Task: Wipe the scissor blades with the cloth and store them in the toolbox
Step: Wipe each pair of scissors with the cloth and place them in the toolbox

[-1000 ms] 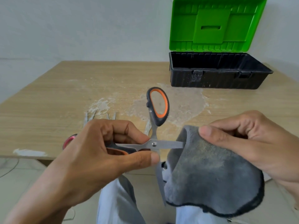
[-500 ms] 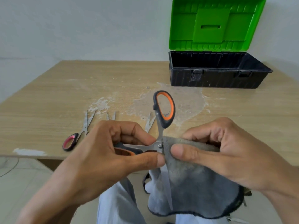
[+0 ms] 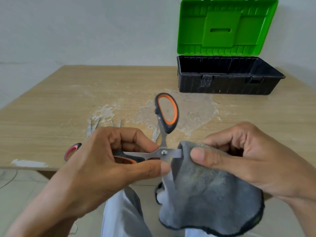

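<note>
My left hand grips the lower handle of the orange-and-black scissors, which are spread wide open in front of the table edge. One blade points right into the grey cloth; the other blade points down behind the cloth's left edge. My right hand pinches the cloth around the right-pointing blade, hiding its tip. The toolbox, black with a raised green lid, stands open at the back right of the table.
More scissors lie on the wooden table behind my left hand, one with a red handle, mostly hidden. White dried smears mark the table's middle. A wall stands behind. My lap shows below.
My right hand slid the cloth rightward along the horizontal blade, baring the pivot and some blade again. The scissors stayed in my left hand.
</note>
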`<state>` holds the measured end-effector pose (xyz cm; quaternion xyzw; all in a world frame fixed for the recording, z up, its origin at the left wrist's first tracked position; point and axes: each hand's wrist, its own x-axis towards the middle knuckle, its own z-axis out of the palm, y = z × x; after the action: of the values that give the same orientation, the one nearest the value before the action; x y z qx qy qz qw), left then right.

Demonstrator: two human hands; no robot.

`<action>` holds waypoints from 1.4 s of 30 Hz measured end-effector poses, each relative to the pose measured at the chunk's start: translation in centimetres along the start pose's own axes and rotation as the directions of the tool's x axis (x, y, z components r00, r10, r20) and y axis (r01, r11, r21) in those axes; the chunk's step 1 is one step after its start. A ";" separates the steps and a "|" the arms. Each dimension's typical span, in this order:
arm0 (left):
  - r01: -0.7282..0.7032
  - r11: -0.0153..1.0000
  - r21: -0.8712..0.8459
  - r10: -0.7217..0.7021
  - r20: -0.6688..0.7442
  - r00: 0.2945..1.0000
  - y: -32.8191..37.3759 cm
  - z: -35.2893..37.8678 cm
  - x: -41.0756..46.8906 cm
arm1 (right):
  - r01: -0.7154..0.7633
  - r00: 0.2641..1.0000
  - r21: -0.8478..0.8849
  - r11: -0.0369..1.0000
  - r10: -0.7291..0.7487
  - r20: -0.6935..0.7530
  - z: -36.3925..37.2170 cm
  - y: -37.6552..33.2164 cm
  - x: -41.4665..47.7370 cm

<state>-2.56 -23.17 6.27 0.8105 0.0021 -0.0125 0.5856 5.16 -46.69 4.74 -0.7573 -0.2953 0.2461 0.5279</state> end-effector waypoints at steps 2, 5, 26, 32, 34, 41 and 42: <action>-0.004 1.000 -0.018 0.004 -0.011 1.000 0.1 0.1 0.2 | 0.017 1.000 -0.005 1.000 -0.017 0.017 0.2 -0.3 0.4; -0.011 1.000 -0.010 0.011 0.010 1.000 -0.1 -0.2 0.2 | 0.017 0.999 0.020 1.000 -0.018 0.046 -0.3 -0.6 0.4; -0.010 1.000 0.003 0.010 -0.084 0.996 -0.9 -1.3 0.1 | 0.068 0.983 0.115 0.991 -0.047 -0.180 -2.3 0.5 -1.1; -0.011 0.999 0.035 0.012 -0.031 0.999 -0.6 -0.9 0.1 | 0.029 0.993 -0.032 0.999 -0.032 -0.112 -2.1 0.7 -0.5; -0.014 1.000 0.019 0.015 -0.046 0.999 -0.6 -1.1 0.0 | 0.035 0.989 -0.052 0.998 -0.042 -0.143 -2.5 0.7 -0.5; -0.021 1.000 0.010 0.021 -0.057 0.998 -0.6 -1.2 0.0 | 0.098 0.965 -0.075 0.992 -0.113 -0.238 -3.1 0.8 -1.2; -0.020 1.000 0.016 0.020 -0.046 0.999 -0.6 -1.0 0.0 | 0.096 0.973 -0.098 0.991 -0.114 -0.201 -2.9 0.6 -1.1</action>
<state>-2.52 -22.02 6.06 0.8151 0.0074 0.0122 0.5792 6.50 -49.58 5.18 -0.7846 -0.2891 0.1247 0.5341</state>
